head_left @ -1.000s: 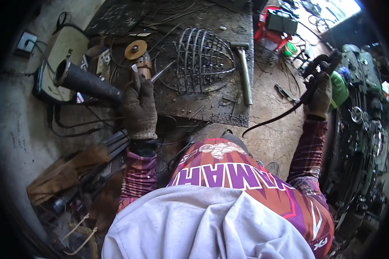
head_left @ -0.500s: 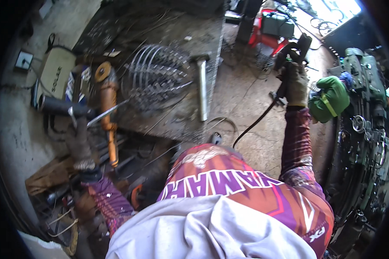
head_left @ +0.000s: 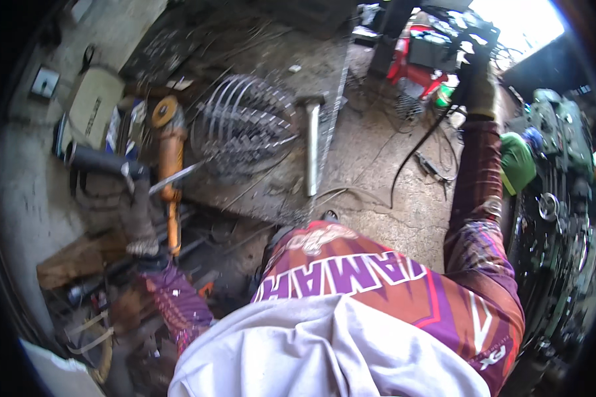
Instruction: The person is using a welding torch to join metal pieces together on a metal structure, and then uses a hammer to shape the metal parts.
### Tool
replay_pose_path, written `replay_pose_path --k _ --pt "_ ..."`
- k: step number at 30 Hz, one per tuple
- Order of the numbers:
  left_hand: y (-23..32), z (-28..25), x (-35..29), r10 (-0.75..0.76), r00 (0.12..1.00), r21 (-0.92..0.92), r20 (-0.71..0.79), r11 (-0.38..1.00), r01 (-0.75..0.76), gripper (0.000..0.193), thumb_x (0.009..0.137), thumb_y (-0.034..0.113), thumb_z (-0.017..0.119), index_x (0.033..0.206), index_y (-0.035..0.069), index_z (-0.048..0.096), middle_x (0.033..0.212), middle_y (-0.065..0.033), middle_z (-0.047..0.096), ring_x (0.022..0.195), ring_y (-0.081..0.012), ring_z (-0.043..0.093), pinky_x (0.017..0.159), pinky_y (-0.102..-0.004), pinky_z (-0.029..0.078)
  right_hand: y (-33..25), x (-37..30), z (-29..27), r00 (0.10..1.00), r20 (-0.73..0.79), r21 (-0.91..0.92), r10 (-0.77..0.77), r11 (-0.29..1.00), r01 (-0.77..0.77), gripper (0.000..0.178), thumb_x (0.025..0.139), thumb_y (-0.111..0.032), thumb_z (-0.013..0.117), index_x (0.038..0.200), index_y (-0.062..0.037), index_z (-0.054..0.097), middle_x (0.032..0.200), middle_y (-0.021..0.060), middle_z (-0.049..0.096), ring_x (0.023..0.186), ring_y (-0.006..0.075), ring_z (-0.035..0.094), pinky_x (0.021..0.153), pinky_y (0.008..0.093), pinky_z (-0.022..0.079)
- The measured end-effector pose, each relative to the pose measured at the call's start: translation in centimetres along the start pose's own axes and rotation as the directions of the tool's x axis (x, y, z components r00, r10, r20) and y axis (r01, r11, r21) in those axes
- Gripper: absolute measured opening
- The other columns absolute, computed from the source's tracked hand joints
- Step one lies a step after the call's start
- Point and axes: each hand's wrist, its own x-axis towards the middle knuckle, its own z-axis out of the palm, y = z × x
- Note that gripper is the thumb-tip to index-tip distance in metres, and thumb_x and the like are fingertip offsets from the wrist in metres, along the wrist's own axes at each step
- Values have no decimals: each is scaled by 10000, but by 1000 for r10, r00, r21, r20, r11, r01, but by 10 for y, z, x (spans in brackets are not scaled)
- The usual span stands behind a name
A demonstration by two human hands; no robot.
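Note:
My left hand (head_left: 138, 218), in a dark work glove, closes around the near end of a slim metal rod (head_left: 179, 177). A dark cylinder (head_left: 99, 161) lies just beyond the fingers, and an orange angle grinder (head_left: 171, 149) is to their right. My right hand (head_left: 481, 96), also gloved, reaches far out at the upper right. Its fingers are closed around a dark object (head_left: 477, 59) whose kind I cannot make out against the glare. A black cable (head_left: 414, 151) curves down from near that hand to the floor.
A cage of toothed metal strips (head_left: 245, 122) and a T-shaped metal tool (head_left: 312, 145) lie on a metal plate (head_left: 245, 192). A clamp (head_left: 430, 167) is on the floor. Red equipment (head_left: 404, 69) stands at the back; a green lathe-like machine (head_left: 556, 152) and green cloth item (head_left: 518, 162) are right.
My right hand has reached farther away and to the right with the dark object. The black cable has shifted along. My left hand stays at the rod; the whole view has shifted slightly.

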Motion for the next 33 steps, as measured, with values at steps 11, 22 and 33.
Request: replay_pose_path --k 11,22,33 --pt "-2 -9 -12 -47 998 47 39 998 45 234 948 287 752 1048 76 728 729 62 589 544 -17 464 466 -207 351 -3 41 17 996 45 271 71 959 -80 435 939 -119 657 1357 -48 561 992 80 693 841 179 673 741 325 561" --pt "7 -16 -4 -165 981 334 -103 923 190 361 983 422 665 1061 69 664 706 72 496 603 -35 423 534 -232 333 58 110 93 931 360 -662 -61 687 301 366 947 -310 568 1233 -104 668 1401 157 547 1395 329 415 1073 448 447" --pt "5 -15 -2 -265 838 374 -477 802 466 417 990 433 630 1192 69 605 840 10 576 648 -62 514 548 -241 406 157 244 214 836 212 838 506 346 -422 711 1022 -678 369 1218 -53 643 1027 79 715 926 216 697 754 353 580"
